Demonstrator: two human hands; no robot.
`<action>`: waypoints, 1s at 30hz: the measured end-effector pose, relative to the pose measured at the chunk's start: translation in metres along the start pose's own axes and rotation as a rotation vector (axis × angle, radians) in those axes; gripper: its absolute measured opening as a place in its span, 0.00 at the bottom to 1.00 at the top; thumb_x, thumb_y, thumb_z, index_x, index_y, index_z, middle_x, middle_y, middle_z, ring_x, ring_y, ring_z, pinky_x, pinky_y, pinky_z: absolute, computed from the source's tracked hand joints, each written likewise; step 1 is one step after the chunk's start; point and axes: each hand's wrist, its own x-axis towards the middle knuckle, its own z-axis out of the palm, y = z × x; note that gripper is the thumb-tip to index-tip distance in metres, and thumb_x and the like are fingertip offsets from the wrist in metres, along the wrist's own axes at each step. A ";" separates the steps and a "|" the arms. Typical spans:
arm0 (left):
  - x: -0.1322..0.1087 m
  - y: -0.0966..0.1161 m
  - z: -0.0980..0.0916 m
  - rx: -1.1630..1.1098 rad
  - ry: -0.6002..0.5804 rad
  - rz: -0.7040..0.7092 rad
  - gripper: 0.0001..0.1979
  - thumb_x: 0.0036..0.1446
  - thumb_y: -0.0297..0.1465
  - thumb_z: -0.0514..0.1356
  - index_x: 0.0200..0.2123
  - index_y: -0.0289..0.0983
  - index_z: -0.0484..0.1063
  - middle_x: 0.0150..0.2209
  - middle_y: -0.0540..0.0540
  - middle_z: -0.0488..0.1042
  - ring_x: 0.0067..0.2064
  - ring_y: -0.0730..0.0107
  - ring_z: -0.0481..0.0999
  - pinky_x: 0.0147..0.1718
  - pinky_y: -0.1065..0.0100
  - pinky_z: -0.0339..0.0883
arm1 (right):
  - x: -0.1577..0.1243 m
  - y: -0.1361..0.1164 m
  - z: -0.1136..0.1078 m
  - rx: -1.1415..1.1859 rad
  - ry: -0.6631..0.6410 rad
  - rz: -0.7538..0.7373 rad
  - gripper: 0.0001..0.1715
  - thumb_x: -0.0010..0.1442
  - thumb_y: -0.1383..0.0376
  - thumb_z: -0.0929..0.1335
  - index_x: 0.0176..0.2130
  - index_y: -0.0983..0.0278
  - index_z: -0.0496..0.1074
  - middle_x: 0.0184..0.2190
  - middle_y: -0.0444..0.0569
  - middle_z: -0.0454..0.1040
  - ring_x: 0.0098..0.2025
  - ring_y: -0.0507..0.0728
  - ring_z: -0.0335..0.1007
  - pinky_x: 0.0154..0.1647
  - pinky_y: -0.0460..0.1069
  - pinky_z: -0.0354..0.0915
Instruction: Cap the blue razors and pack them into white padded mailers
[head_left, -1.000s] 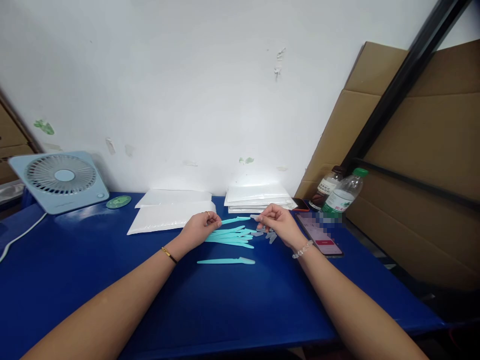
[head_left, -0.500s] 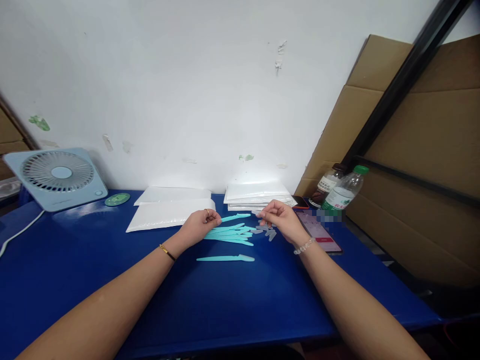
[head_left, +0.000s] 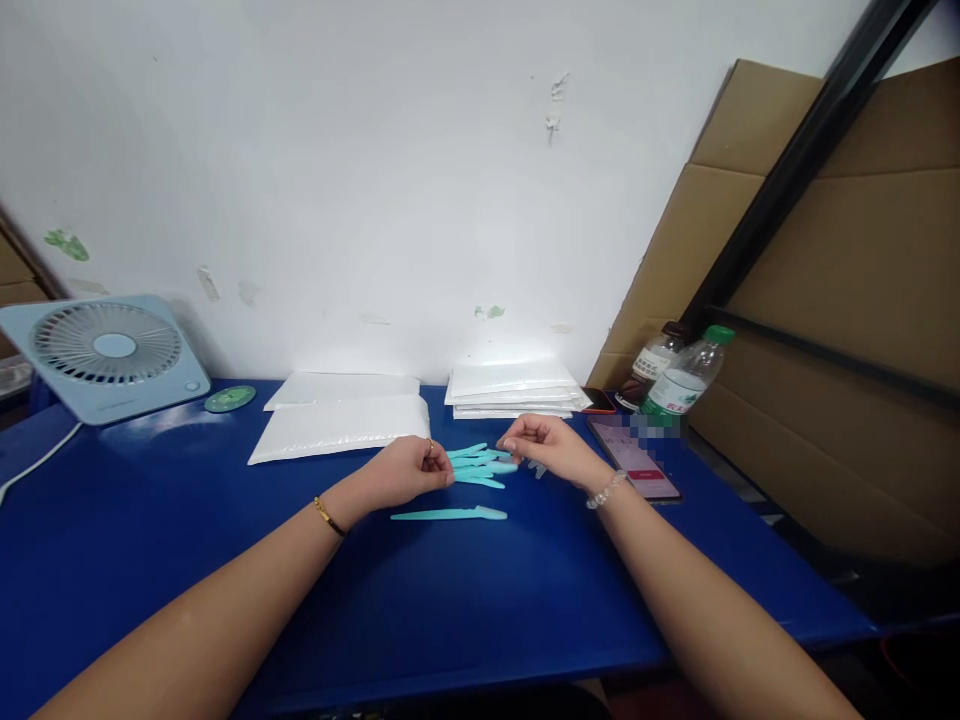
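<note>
My left hand (head_left: 409, 470) is closed in a pinch on the handle of a turquoise eyebrow razor (head_left: 491, 468), held over a small pile of similar razors (head_left: 472, 450). The held razor's head points right, toward my right hand (head_left: 547, 448). The thumb and fingers of that hand are pinched together just above the razor's head; what they hold, if anything, is too small to make out. Small clear plastic caps (head_left: 536, 467) lie beneath my right hand, partly hidden by it. A single razor (head_left: 450, 514) lies apart, nearer the front of the blue table (head_left: 480, 600).
White padded mailers (head_left: 337, 425) lie at the back left, and a stack of mailers (head_left: 514, 385) stands behind my right hand. A phone (head_left: 649, 470) and two bottles (head_left: 682, 385) are on the right. A fan (head_left: 112, 350) stands far left beside a green disc (head_left: 230, 399).
My left hand has come slightly nearer and right, its razor now over the pile instead of behind it. My right hand has moved slightly left and down, closer to the razor's head.
</note>
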 end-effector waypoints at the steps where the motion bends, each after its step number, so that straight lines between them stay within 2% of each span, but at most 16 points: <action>1: -0.002 0.001 0.001 0.052 -0.032 0.000 0.12 0.50 0.41 0.58 0.30 0.38 0.74 0.27 0.50 0.74 0.29 0.70 0.70 0.27 0.71 0.60 | -0.001 0.002 -0.004 -0.131 0.006 -0.024 0.12 0.57 0.57 0.68 0.32 0.64 0.72 0.30 0.47 0.73 0.30 0.52 0.70 0.31 0.47 0.65; 3: -0.004 0.003 0.002 0.176 -0.040 0.014 0.13 0.50 0.41 0.58 0.29 0.38 0.74 0.28 0.49 0.74 0.29 0.70 0.70 0.27 0.71 0.59 | -0.001 0.007 -0.010 -0.384 0.022 -0.062 0.09 0.56 0.60 0.68 0.32 0.63 0.74 0.33 0.48 0.71 0.33 0.52 0.69 0.33 0.47 0.64; 5: -0.004 0.002 0.003 0.298 0.022 0.052 0.13 0.51 0.42 0.58 0.32 0.39 0.75 0.29 0.49 0.74 0.30 0.69 0.71 0.28 0.70 0.59 | -0.001 0.012 -0.011 -0.550 0.002 -0.069 0.06 0.55 0.63 0.69 0.33 0.63 0.75 0.35 0.48 0.70 0.34 0.53 0.68 0.35 0.48 0.64; 9: 0.001 -0.004 0.002 0.495 0.174 0.109 0.12 0.52 0.39 0.57 0.37 0.40 0.74 0.34 0.47 0.74 0.37 0.64 0.72 0.34 0.68 0.60 | 0.001 0.017 -0.008 -0.644 -0.044 -0.037 0.04 0.54 0.66 0.69 0.33 0.64 0.74 0.35 0.49 0.68 0.34 0.53 0.66 0.35 0.48 0.63; 13: 0.004 -0.009 0.002 0.518 0.169 0.112 0.08 0.52 0.36 0.58 0.32 0.40 0.74 0.35 0.46 0.75 0.38 0.63 0.72 0.36 0.67 0.60 | 0.001 0.016 -0.007 -0.548 -0.042 0.003 0.04 0.55 0.65 0.69 0.31 0.64 0.72 0.32 0.47 0.70 0.30 0.52 0.66 0.31 0.47 0.62; 17: 0.005 -0.010 0.002 0.491 0.167 0.122 0.08 0.53 0.34 0.56 0.27 0.39 0.73 0.31 0.47 0.75 0.35 0.65 0.72 0.34 0.67 0.60 | -0.002 0.007 -0.009 -0.248 -0.057 0.096 0.12 0.55 0.58 0.69 0.34 0.65 0.72 0.25 0.45 0.71 0.25 0.50 0.66 0.25 0.45 0.63; 21: 0.005 -0.011 0.002 0.498 0.172 0.115 0.07 0.53 0.35 0.57 0.32 0.39 0.74 0.33 0.47 0.75 0.36 0.64 0.72 0.34 0.67 0.60 | -0.004 -0.001 -0.009 -0.038 -0.148 0.192 0.17 0.52 0.55 0.71 0.36 0.66 0.73 0.26 0.46 0.73 0.27 0.50 0.70 0.24 0.43 0.64; 25: 0.005 -0.012 0.002 0.545 0.190 0.137 0.07 0.53 0.35 0.58 0.33 0.40 0.74 0.34 0.47 0.75 0.38 0.63 0.72 0.36 0.66 0.60 | -0.004 -0.002 -0.009 0.006 -0.154 0.251 0.18 0.50 0.55 0.72 0.35 0.67 0.73 0.25 0.46 0.74 0.27 0.51 0.72 0.24 0.43 0.64; 30: 0.005 -0.013 0.001 0.465 0.164 0.097 0.08 0.53 0.36 0.57 0.28 0.39 0.73 0.34 0.47 0.75 0.36 0.64 0.72 0.35 0.67 0.60 | -0.004 -0.001 -0.010 -0.008 -0.148 0.260 0.19 0.49 0.54 0.72 0.30 0.67 0.72 0.23 0.45 0.73 0.21 0.47 0.67 0.23 0.43 0.64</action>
